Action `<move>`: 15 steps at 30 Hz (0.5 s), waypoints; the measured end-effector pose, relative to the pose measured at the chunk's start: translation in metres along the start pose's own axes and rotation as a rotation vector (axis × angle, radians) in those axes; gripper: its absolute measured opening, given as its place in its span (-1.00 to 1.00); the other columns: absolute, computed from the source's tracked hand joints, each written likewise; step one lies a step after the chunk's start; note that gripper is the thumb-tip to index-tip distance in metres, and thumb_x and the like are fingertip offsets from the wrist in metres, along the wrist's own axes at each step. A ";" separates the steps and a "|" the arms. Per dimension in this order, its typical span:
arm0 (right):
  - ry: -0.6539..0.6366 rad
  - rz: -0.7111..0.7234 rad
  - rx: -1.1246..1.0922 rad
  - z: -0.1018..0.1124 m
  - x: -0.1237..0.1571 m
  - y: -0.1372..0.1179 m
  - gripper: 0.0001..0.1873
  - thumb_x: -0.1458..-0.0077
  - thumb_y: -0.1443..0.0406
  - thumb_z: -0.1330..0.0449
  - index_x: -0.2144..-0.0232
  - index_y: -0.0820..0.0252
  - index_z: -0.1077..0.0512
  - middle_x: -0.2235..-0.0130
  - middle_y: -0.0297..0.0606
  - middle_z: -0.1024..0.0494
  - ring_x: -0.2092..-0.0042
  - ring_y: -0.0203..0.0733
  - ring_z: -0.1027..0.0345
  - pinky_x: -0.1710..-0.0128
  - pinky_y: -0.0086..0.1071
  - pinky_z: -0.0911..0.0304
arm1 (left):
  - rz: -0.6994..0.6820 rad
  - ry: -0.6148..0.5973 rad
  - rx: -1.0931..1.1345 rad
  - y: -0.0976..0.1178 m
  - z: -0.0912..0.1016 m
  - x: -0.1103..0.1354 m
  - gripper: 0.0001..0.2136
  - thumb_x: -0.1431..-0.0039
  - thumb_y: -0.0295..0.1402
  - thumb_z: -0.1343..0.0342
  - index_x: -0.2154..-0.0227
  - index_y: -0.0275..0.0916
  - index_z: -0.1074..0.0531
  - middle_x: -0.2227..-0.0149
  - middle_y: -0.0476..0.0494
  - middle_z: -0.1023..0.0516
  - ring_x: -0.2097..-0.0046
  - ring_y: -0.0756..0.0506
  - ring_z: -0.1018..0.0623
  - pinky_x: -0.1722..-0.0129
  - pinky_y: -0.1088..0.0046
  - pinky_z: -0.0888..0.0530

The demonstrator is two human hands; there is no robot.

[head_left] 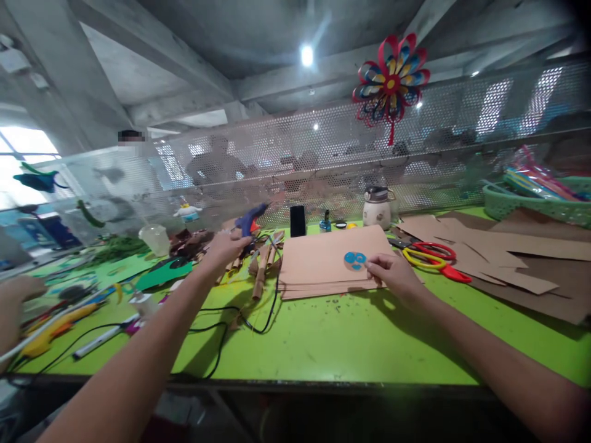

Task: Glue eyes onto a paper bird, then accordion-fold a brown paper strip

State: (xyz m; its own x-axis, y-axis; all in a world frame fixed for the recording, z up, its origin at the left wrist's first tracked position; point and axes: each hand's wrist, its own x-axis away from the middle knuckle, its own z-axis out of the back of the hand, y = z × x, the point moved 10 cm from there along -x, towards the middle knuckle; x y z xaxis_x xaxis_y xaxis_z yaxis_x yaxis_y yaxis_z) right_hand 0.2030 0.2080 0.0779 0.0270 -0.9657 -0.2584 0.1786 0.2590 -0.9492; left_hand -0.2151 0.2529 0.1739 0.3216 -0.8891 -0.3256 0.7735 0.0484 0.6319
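At the left end of the paper stack, my left hand [229,245] is closed around a dark blue glue gun [252,220] with an orange trigger. Its fingers are partly hidden behind the hand. My right hand [392,274] pinches the edge of a small round brown disc [355,261] with blue patches on it. That disc is just above a stack of brown paper sheets [318,258] on the green table [323,344]. Rolled brown paper pieces [261,274] lie below the glue gun, beside a black cord [272,314].
Red and yellow scissors [434,255] lie right of the stack, near cut cardboard [517,246]. Behind stand a phone [298,221], a small bottle [325,223] and a flask [376,208]. Another person's hand [21,301] is at far left, near a yellow glue gun [60,329].
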 end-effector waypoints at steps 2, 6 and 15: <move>0.037 0.000 -0.017 0.005 -0.002 0.001 -0.65 0.12 0.04 -0.22 0.51 0.24 -0.40 0.57 -0.33 -0.41 0.59 -0.37 -0.12 0.60 -0.45 -0.07 | -0.078 -0.061 -0.061 0.034 -0.027 -0.004 -0.68 0.06 -0.10 -0.08 0.58 -0.31 -0.43 0.63 -0.06 -0.39 0.53 -0.04 -0.41 0.59 0.52 -0.21; 0.057 0.006 -0.017 0.010 -0.004 0.004 -0.66 0.09 0.05 -0.21 0.50 0.24 -0.40 0.56 -0.32 -0.41 0.59 -0.36 -0.12 0.60 -0.44 -0.07 | -0.083 -0.136 -0.138 0.068 -0.098 0.001 -0.73 0.05 -0.18 -0.08 0.61 -0.33 -0.42 0.62 -0.12 -0.41 0.53 -0.05 -0.41 0.58 0.50 -0.20; 0.022 -0.023 -0.005 0.007 -0.002 0.002 -0.66 0.09 0.04 -0.21 0.50 0.23 -0.40 0.56 -0.33 -0.40 0.59 -0.36 -0.11 0.60 -0.44 -0.07 | -0.114 -0.277 -0.251 0.055 -0.164 0.016 -0.73 -0.06 -0.23 -0.03 0.56 -0.34 -0.47 0.55 -0.23 -0.50 0.47 -0.08 -0.47 0.46 0.46 -0.29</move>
State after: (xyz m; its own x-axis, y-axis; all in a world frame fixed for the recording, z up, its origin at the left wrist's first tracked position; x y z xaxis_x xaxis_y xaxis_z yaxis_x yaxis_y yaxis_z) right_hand 0.2100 0.2107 0.0774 0.0012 -0.9707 -0.2402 0.1741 0.2367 -0.9559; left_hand -0.0783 0.3162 0.0881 0.0930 -0.9827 -0.1603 0.9164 0.0215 0.3998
